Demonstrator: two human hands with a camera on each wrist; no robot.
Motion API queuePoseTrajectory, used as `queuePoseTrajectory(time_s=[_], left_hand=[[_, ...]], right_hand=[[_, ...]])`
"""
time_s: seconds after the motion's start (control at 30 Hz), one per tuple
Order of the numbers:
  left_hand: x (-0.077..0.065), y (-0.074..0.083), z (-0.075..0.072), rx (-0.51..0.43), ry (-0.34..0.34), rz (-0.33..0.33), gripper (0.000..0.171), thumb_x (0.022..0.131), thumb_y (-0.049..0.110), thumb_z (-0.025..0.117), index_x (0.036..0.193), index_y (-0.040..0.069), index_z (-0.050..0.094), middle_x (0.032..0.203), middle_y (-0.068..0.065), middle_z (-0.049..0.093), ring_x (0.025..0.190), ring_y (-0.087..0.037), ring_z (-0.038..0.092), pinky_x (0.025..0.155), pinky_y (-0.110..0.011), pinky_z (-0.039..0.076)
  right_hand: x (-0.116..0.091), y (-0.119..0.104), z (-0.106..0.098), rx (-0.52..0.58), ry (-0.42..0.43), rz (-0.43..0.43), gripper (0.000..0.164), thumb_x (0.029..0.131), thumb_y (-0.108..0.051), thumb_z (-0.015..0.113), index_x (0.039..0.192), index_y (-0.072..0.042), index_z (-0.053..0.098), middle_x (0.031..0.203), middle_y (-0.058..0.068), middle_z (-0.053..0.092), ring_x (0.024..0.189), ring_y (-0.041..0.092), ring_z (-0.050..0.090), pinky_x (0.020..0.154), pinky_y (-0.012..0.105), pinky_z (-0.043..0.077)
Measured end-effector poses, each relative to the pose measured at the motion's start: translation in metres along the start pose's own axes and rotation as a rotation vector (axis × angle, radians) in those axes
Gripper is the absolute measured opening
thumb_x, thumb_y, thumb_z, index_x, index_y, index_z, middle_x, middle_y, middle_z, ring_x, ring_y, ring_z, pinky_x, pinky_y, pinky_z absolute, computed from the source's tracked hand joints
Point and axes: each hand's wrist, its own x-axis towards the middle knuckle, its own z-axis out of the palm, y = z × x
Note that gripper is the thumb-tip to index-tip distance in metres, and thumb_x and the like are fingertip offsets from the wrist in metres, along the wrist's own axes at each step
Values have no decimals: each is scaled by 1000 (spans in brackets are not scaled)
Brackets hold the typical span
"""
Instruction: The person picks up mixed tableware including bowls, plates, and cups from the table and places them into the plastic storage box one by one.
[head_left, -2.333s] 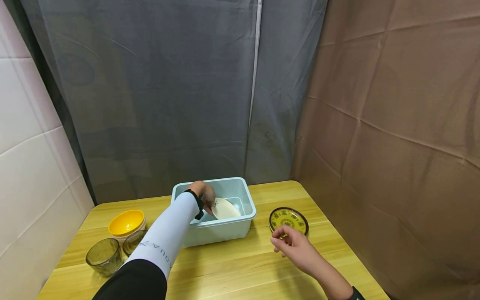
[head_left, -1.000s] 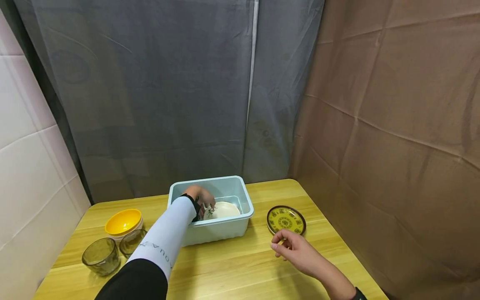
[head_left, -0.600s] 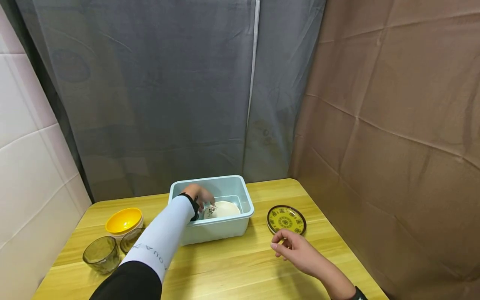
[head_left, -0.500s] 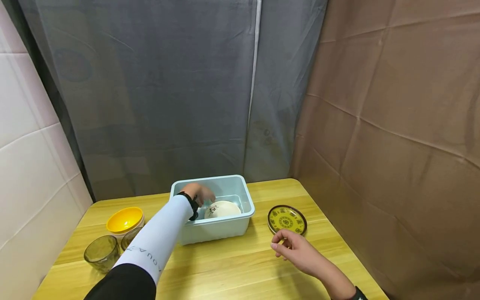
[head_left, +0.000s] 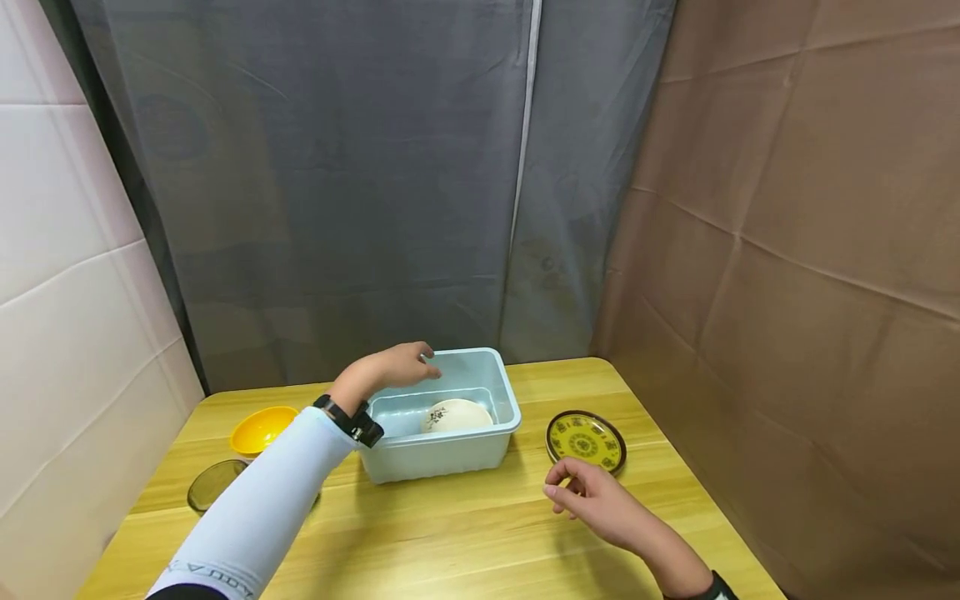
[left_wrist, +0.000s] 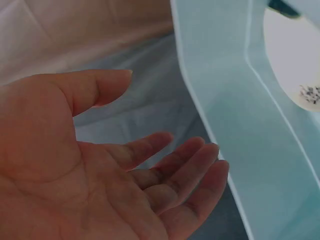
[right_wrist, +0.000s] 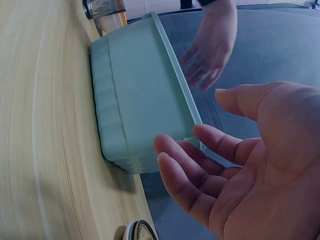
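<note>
A pale blue plastic basin (head_left: 442, 460) stands on the wooden table. Inside it lies a white dish (head_left: 461, 414) with a small dark floral print. Over the basin's left side hovers my left hand (head_left: 390, 367), fingers loose and holding nothing; its palm faces the left wrist camera. My right hand (head_left: 600, 507) hangs above the table at the right, fingers gently bent around nothing. Just beyond it sits a yellow patterned plate (head_left: 583, 440) with a dark brown rim, whose edge also shows as a stacked plate rim (right_wrist: 144, 231) low in the right wrist view.
At the left are a yellow bowl (head_left: 262, 428) and a greenish glass (head_left: 213, 483), both partly covered by my left sleeve (head_left: 258, 492). A grey curtain (head_left: 337, 183) closes the back, a brown one (head_left: 810, 250) the right side.
My left hand let go of the white dish inside the basin, then rose out and moved left over the rim. The dish stays in the basin. My right hand has barely moved.
</note>
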Motion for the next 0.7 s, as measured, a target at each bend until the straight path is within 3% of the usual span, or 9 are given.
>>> queuePoseTrajectory(time_s=[0.17, 0.47, 0.7], left_hand=[[-32, 2, 3, -50, 83, 67, 57, 110, 35, 66, 155, 2, 55, 151, -21, 62, 137, -38, 62, 110, -53, 56], [-91, -5, 24, -198, 232, 189, 34, 111, 22, 68, 140, 5, 68, 133, -9, 72, 122, -31, 70, 101, -47, 60], [-132, -26, 47, -284, 288, 171, 29, 111, 25, 70, 135, 9, 71, 125, -6, 74, 111, -23, 69, 88, -38, 59]], right_hand=[[2, 0, 2, 25, -8, 3, 17, 113, -23, 67, 116, -7, 67, 99, 7, 68, 87, 21, 70, 74, 31, 60], [7, -1, 2, -13, -14, 16, 19, 113, -27, 67, 116, -9, 68, 101, 6, 69, 88, 21, 71, 77, 36, 62], [10, 1, 4, 0, -12, 0, 17, 112, -23, 69, 117, -7, 68, 100, 7, 69, 87, 21, 71, 77, 37, 61]])
